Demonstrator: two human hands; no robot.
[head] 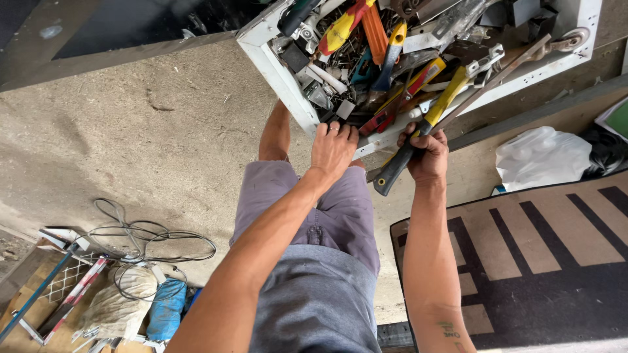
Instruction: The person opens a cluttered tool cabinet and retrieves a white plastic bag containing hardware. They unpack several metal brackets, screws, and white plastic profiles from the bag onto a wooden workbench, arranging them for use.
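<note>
I stand over a white metal tray [271,62] crammed with hand tools, carried at waist height. My left hand [332,147] grips the tray's near rim, fingers curled over the edge into the tools. My right hand [428,153] is closed around the black and yellow handle of a hammer [418,134] that pokes out over the same rim, its head lying among the tools. Inside lie screwdrivers with red and yellow handles [343,26], an orange tool [375,33], a blue and yellow handled tool [391,55] and loose metal parts.
Concrete floor lies below. At lower left are a coiled white cable [140,238], a dusty sack [118,307], a blue bag [167,307] and metal bars [72,294]. A striped brown mat [543,255] lies right, a white plastic bag [540,157] beyond it.
</note>
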